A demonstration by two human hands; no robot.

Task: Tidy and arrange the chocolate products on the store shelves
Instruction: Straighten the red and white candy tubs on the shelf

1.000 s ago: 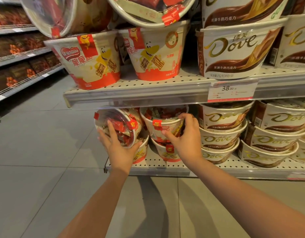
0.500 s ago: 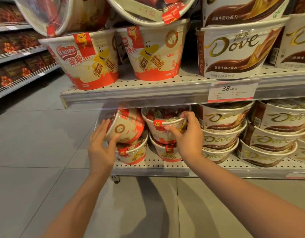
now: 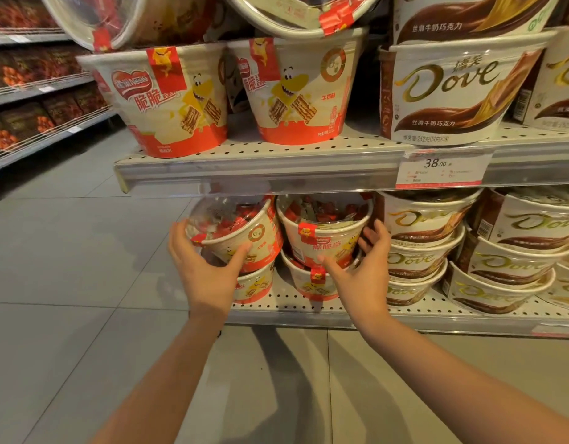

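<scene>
Our left hand (image 3: 206, 270) gripped a tilted Nestlé wafer tub (image 3: 241, 233) on its stack; our right hand (image 3: 357, 270), fingers spread, cupped the neighbouring Nestlé tub (image 3: 325, 233). The tilted tub could have slid off (poorly seated), toppling the tub beneath (image 3: 254, 286).
</scene>
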